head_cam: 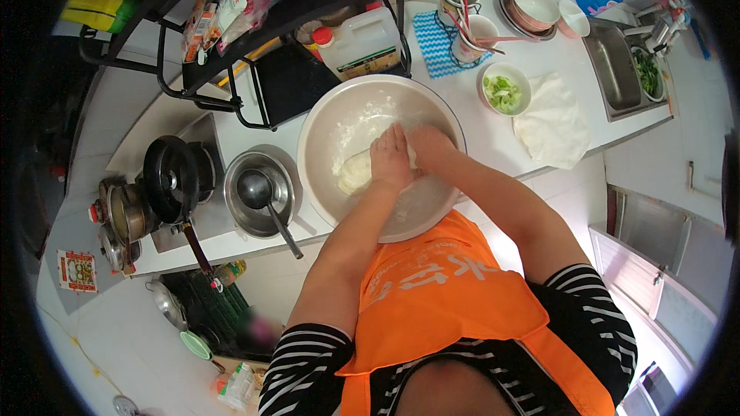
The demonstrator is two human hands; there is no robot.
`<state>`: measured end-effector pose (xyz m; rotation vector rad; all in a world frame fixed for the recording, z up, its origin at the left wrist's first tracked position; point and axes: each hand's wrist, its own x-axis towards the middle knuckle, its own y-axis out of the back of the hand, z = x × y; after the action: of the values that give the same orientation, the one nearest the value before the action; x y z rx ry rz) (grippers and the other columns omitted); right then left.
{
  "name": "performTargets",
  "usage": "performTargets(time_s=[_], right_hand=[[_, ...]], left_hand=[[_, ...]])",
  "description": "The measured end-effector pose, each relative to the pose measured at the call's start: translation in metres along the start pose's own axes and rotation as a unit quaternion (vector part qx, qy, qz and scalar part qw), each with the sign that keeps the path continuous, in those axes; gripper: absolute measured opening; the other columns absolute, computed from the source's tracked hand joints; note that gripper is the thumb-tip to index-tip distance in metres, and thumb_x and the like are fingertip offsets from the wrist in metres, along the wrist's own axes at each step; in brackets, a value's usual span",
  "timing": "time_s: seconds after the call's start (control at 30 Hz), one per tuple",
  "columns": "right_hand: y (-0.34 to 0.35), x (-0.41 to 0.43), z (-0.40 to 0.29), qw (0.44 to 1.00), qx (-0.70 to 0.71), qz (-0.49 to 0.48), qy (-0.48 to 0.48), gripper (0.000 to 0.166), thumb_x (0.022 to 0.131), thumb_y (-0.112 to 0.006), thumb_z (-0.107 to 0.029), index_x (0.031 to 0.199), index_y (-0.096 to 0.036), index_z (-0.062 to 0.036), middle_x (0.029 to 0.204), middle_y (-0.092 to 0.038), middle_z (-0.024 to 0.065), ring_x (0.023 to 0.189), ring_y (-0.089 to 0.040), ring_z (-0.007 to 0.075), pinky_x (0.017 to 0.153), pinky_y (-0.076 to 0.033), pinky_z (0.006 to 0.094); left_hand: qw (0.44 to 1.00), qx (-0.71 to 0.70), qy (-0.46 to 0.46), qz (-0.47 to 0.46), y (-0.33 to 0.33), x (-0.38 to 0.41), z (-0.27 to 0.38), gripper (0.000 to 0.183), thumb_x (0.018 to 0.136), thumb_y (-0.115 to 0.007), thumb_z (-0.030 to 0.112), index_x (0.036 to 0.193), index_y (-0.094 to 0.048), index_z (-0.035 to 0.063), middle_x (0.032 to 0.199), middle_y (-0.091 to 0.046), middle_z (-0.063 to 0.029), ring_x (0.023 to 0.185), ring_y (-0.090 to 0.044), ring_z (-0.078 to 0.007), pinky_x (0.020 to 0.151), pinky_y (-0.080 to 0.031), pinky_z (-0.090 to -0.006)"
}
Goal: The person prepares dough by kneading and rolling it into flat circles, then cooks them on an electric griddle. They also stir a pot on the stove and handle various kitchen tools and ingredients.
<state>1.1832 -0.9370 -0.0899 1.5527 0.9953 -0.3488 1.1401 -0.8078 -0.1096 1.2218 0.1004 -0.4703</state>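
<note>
A large pale basin [324,127] stands at the counter's front edge, with loose flour on its inner wall. In it lies a lump of dough [354,173]. My left hand [391,153] presses flat on the dough, fingers pointing away from me. Beside it, my right hand [429,147] is at the dough's right end, its fingers bent down and partly hidden, so its hold cannot be made out.
Left of the basin sit a steel bowl with a ladle [254,189] and a black frying pan [170,179]. Behind is a black metal rack [300,6]. To the right are a bowl of chopped greens [502,92], a white cloth [552,121] and a steel sink [614,69].
</note>
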Motion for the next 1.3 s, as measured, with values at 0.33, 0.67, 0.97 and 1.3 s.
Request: performTargets(time_s=[0.33,0.67,0.97,1.3], right_hand=[[-0.02,-0.009,0.01,0.885,0.413,0.153,0.152,0.092,0.061,-0.082,-0.034,0.14,-0.042,-0.0091,0.137,-0.049,0.0193,0.128,-0.047,0.0328,0.108,-0.035,0.0378],[-0.02,-0.017,0.007,0.841,0.521,0.121,0.083,0.067,0.063,-0.075,-0.022,0.125,-0.056,-0.0055,0.121,-0.06,0.0173,0.11,-0.059,0.0274,0.092,-0.047,0.0349],[0.0,-0.026,0.003,0.909,0.403,0.082,0.071,0.078,0.06,-0.076,-0.028,0.129,-0.051,-0.004,0.116,-0.061,0.0187,0.106,-0.06,0.0277,0.089,-0.049,0.0338],[-0.031,-0.018,0.015,0.913,0.388,0.116,0.048,0.071,0.061,-0.076,-0.022,0.126,-0.054,-0.0046,0.111,-0.063,0.0183,0.1,-0.064,0.0283,0.083,-0.054,0.035]], left_hand=[[0.972,-0.166,-0.041,0.161,-0.002,-0.022,-0.027,0.072,0.058,-0.083,0.018,0.12,-0.052,0.0002,0.113,-0.062,-0.0174,0.103,-0.058,-0.0381,0.089,-0.046,-0.0447],[0.965,-0.103,-0.087,0.225,0.008,-0.031,-0.007,0.106,0.06,-0.084,0.025,0.145,-0.026,0.0001,0.123,-0.057,-0.0176,0.113,-0.054,-0.0362,0.096,-0.043,-0.0429],[0.983,-0.115,-0.064,0.126,-0.009,-0.014,-0.017,0.083,0.068,-0.077,0.031,0.137,-0.041,0.0018,0.102,-0.066,-0.0172,0.092,-0.061,-0.0357,0.081,-0.047,-0.0451],[0.993,-0.01,-0.019,0.118,-0.012,-0.02,-0.001,0.055,0.07,-0.076,0.026,0.118,-0.055,0.0073,0.096,-0.066,-0.0124,0.085,-0.062,-0.0319,0.073,-0.047,-0.042]])
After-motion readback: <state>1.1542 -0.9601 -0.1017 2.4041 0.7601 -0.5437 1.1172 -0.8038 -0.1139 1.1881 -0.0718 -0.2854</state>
